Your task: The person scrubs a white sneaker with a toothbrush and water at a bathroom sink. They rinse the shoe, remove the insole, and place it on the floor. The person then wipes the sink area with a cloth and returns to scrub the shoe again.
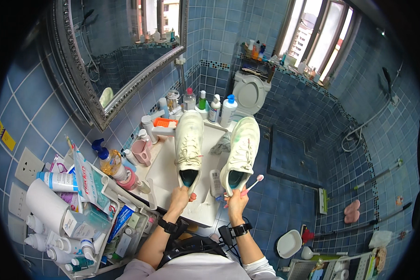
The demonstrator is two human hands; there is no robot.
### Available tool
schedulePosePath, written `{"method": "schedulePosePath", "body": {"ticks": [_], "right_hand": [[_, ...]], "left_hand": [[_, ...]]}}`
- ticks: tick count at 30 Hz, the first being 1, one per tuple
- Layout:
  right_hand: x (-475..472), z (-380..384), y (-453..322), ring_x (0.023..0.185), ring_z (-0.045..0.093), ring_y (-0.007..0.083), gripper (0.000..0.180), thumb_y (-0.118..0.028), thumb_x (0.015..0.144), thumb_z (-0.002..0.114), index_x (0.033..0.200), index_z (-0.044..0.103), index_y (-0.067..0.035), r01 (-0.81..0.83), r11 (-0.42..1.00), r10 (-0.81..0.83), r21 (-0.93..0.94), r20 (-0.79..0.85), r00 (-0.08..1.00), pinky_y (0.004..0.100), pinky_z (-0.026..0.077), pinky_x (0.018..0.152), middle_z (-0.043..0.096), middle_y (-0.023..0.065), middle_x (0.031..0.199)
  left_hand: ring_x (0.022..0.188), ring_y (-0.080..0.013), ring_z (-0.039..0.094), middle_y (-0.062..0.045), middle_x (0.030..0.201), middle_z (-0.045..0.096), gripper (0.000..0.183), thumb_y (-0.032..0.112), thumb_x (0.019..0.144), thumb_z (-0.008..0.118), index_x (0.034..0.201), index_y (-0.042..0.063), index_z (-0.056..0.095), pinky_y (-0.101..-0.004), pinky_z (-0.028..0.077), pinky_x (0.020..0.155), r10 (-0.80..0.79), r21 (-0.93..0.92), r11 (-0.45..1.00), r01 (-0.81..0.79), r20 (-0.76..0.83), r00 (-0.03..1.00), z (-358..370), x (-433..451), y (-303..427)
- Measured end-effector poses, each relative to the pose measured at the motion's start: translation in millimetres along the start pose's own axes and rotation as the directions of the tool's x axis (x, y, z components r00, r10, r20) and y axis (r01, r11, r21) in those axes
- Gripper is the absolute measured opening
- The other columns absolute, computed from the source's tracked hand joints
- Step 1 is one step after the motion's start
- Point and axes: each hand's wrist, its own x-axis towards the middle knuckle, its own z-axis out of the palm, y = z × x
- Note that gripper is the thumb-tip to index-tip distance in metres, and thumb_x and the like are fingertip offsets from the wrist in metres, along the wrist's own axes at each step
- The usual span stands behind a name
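Note:
My left hand [182,200] grips the heel of a pale lace-up sneaker [189,143], held over the white washbasin [164,161] with its toe pointing away from me. A matching sneaker [244,143], with greenish patches near its toe, is held by the heel in my right hand [236,201]. That same hand also has a pink-and-white toothbrush [254,184], its bristle head sticking out to the right. Between the shoes, a wet grey cloth [222,143] lies in the basin. A clear bottle [215,182] rests below the cloth, partly beside the right shoe.
A faucet [161,131] reaches over the basin's left side. Several bottles [228,110] line its back edge. A pink cup [141,152] and a pump bottle [110,161] stand at left, near a crowded toiletry rack [110,224]. The toilet [251,92] is behind.

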Motion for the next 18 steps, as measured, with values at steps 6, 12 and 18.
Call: {"method": "schedulePosePath", "body": {"ticks": [6, 12, 18], "right_hand": [[-25.2, -7.3, 2.0, 0.043, 0.052, 0.0122, 0.042, -0.008, 0.086, 0.042, 0.127, 0.044, -0.003, 0.001, 0.999, -0.003, 0.036, 0.045, 0.999, 0.023, 0.037, 0.032, 0.061, 0.0125, 0.067], [-38.9, 2.0, -2.7, 0.042, 0.05, 0.0116, 0.052, -0.007, 0.086, 0.042, 0.137, 0.037, -0.007, 0.085, 0.996, -0.085, -0.005, 0.029, 0.996, 0.0229, 0.038, 0.034, 0.061, 0.0114, 0.066], [-46.5, 8.7, -7.4, 0.041, 0.049, 0.0109, 0.058, -0.004, 0.085, 0.042, 0.142, 0.034, -0.012, 0.095, 0.995, -0.096, 0.015, 0.065, 0.993, 0.0245, 0.041, 0.038, 0.056, 0.0064, 0.064]], "left_hand": [[0.058, -0.0178, 0.061, -0.016, 0.071, 0.064, 0.036, 0.018, 0.093, 0.038, 0.098, -0.013, 0.056, -0.0281, 0.05, 0.055, 0.01, 0.001, 1.0, -0.01, 0.036, 0.999, 2.1, -10.2, -5.6], [0.054, -0.0192, 0.062, -0.017, 0.066, 0.066, 0.04, 0.018, 0.088, 0.038, 0.082, -0.012, 0.063, -0.0302, 0.052, 0.054, 0.079, 0.003, 0.997, -0.079, -0.015, 0.997, 2.6, -10.5, -10.4], [0.053, -0.019, 0.061, -0.016, 0.067, 0.065, 0.038, 0.017, 0.088, 0.039, 0.084, -0.012, 0.063, -0.0296, 0.05, 0.052, 0.077, -0.01, 0.997, -0.077, 0.034, 0.996, 1.7, -11.5, -6.2]]}}
